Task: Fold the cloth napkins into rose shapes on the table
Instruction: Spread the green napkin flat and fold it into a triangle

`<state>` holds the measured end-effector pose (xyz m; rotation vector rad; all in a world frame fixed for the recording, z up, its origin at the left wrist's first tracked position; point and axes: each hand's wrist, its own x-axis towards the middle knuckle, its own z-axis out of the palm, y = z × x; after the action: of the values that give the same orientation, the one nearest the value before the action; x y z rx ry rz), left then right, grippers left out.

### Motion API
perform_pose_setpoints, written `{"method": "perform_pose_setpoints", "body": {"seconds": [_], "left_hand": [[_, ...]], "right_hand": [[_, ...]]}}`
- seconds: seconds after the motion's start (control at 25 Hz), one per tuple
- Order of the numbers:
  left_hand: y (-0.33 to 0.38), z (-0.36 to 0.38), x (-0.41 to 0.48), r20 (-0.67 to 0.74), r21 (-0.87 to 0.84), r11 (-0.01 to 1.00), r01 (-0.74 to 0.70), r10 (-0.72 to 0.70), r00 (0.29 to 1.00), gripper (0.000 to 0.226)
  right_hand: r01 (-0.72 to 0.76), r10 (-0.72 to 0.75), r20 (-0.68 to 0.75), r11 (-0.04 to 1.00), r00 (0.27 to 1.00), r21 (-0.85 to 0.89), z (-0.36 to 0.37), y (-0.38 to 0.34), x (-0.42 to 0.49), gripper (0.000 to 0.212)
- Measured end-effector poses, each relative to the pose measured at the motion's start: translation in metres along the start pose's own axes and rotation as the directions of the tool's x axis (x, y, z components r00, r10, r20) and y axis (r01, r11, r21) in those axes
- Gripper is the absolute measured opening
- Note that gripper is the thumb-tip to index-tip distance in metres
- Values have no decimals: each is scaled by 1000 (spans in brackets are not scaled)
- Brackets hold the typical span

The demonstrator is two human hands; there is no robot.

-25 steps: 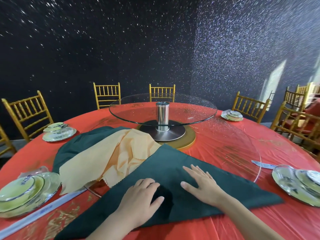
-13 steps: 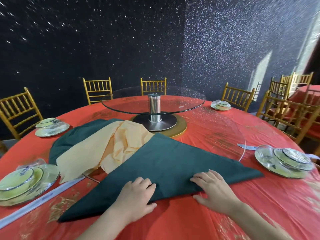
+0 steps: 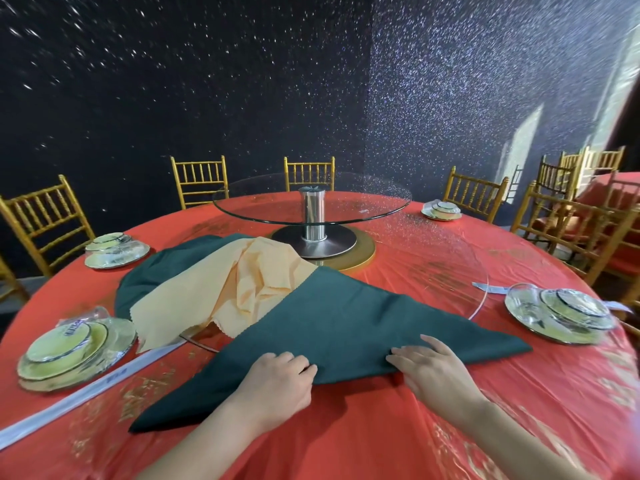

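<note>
A dark green napkin [image 3: 346,327] lies folded into a wide triangle on the red table [image 3: 398,427], its long edge nearest me. My left hand [image 3: 277,379] is at the middle of that edge, fingers curled onto the cloth and gripping it. My right hand [image 3: 433,368] is a little to the right, its fingers and thumb lying fairly flat on top of the edge. A crumpled peach napkin [image 3: 221,289] sits behind, partly under the green triangle's tip. Another dark green napkin [image 3: 166,268] lies beneath the peach one.
A glass turntable [image 3: 311,202] on a steel post stands at the table's centre. Place settings [image 3: 69,348] [image 3: 561,310] sit left and right, with more [image 3: 116,249] [image 3: 441,211] farther back. A white strip [image 3: 86,393] lies at left. Gold chairs [image 3: 474,192] ring the table.
Both hands slid from the middle of the green triangle back to its near edge. My left hand's fingers have curled onto the edge. The camera tilted and shifted slightly.
</note>
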<state>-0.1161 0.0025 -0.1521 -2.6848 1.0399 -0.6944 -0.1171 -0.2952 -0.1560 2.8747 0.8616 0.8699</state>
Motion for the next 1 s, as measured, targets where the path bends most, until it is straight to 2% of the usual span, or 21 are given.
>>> {"method": "perform_pose_setpoints", "body": {"seconds": [0.32, 0.4, 0.48, 0.6, 0.72, 0.88, 1.0], "left_hand": [[27, -11, -43, -1, -48, 997, -68, 68, 998, 19], [34, -13, -51, -7, -69, 996, -57, 56, 998, 20], [41, -13, -59, 2, -119, 993, -2, 2, 1000, 28], [50, -10, -71, 19, -168, 978, 126, -124, 992, 46], [54, -10, -75, 74, -220, 956, 195, -182, 980, 64], [54, -12, -73, 160, -229, 946, 229, -196, 967, 65], [54, -12, -71, 178, -220, 945, 240, -203, 963, 64]], "right_hand": [[22, -23, 45, 1000, 999, 22, -29, -27, -49, 36], [-16, 12, 78, 999, 997, 51, -36, -37, -59, 32], [-118, 105, 130, 988, 986, 95, -37, -44, -70, 32], [-265, 237, 196, 956, 952, 128, -34, -52, -85, 47], [-310, 276, 237, 943, 931, 119, -34, -55, -90, 56], [-379, 327, 300, 916, 896, 133, -34, -55, -88, 61], [-373, 309, 330, 915, 892, 152, -32, -51, -88, 81]]}}
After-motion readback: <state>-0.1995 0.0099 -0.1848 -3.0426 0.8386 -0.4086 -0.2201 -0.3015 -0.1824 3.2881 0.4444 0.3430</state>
